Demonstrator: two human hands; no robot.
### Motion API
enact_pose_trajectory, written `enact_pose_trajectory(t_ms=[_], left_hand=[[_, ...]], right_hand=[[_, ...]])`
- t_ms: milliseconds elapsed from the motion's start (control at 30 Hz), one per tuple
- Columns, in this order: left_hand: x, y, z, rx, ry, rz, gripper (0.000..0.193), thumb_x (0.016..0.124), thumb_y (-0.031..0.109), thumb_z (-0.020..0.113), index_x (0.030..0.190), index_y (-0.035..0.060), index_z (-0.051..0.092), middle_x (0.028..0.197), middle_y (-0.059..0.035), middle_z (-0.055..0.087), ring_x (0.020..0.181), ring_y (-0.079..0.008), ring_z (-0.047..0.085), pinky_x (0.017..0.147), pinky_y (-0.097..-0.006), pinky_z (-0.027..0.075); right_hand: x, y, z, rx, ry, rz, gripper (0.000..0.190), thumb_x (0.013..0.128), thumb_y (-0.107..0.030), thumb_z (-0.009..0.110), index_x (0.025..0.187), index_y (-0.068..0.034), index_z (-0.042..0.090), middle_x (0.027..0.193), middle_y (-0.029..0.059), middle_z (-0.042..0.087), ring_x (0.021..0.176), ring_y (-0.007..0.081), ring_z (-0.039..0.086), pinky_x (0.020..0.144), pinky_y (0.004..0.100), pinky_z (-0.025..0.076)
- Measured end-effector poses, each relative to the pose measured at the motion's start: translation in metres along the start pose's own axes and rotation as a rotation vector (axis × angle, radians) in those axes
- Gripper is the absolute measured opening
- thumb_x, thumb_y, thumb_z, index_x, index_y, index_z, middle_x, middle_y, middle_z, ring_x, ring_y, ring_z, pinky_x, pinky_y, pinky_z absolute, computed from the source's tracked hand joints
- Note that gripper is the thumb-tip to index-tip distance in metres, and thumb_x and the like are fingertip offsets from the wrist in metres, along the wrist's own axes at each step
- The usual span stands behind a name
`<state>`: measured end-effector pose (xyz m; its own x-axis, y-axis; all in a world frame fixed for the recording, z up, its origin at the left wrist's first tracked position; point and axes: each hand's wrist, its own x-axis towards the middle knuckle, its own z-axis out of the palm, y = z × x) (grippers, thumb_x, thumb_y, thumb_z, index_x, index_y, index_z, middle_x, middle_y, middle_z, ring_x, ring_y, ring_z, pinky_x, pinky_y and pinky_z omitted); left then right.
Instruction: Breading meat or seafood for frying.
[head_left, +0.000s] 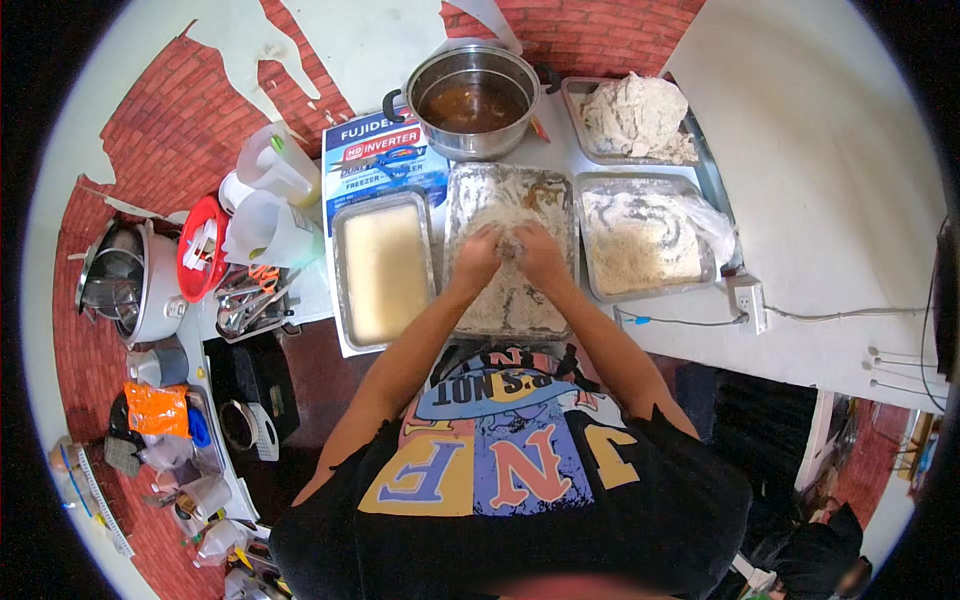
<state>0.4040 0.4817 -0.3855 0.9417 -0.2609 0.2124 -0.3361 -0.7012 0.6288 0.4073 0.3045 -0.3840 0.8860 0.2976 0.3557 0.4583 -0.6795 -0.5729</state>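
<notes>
My left hand (478, 259) and my right hand (541, 255) meet over the middle metal tray (512, 328), which is coated with white flour. Between the curled fingers is a small flour-covered lump (510, 246); what it is made of cannot be made out. Left of this tray is another metal tray (339, 277) of smooth pale yellow liquid or batter (384, 270). On the right, a tray (646, 295) holds flour (637, 251) with a clear plastic bag (716, 229) at its edge. Behind that, a tray (574, 124) carries a big floury heap (637, 109).
A two-handled steel pot (472, 101) of brown liquid stands at the back. Blue-handled scissors (382, 161) lie on a printed board (352, 180). Plastic pitchers (270, 229), a red basin (202, 247) and a rice cooker (154, 281) are at left. A power outlet (750, 304) with cords is at right.
</notes>
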Motion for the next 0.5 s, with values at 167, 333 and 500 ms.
enact_pose_trajectory(t_ms=[167, 333, 500], left_hand=[[-0.031, -0.002, 0.017, 0.319, -0.010, 0.087, 0.048, 0.085, 0.008, 0.051, 0.131, -0.0050, 0.051, 0.141, -0.0300, 0.045, 0.125, -0.0490, 0.048, 0.104, -0.0478, 0.044], [-0.045, 0.012, 0.019, 0.326, -0.192, -0.042, 0.053, 0.086, 0.011, 0.052, 0.133, -0.0094, 0.045, 0.147, -0.0322, 0.036, 0.130, -0.0505, 0.043, 0.107, -0.0509, 0.040], [-0.039, 0.004, 0.024, 0.262, -0.187, -0.113, 0.047, 0.084, 0.010, 0.055, 0.126, -0.0106, 0.049, 0.142, -0.0326, 0.042, 0.127, -0.0487, 0.046, 0.104, -0.0494, 0.042]], right_hand=[[-0.014, -0.001, 0.006, -0.310, -0.214, 0.014, 0.054, 0.081, -0.020, 0.065, 0.130, -0.002, 0.053, 0.132, 0.0233, 0.054, 0.122, 0.0395, 0.053, 0.102, 0.0477, 0.042], [-0.014, -0.023, -0.002, -0.501, -0.384, 0.185, 0.055, 0.083, -0.022, 0.063, 0.133, -0.003, 0.051, 0.137, 0.0226, 0.051, 0.125, 0.0374, 0.052, 0.104, 0.0493, 0.041], [-0.018, -0.008, 0.006, -0.293, -0.368, 0.044, 0.051, 0.082, -0.021, 0.062, 0.129, -0.004, 0.054, 0.134, 0.0209, 0.054, 0.120, 0.0382, 0.054, 0.101, 0.0517, 0.043]])
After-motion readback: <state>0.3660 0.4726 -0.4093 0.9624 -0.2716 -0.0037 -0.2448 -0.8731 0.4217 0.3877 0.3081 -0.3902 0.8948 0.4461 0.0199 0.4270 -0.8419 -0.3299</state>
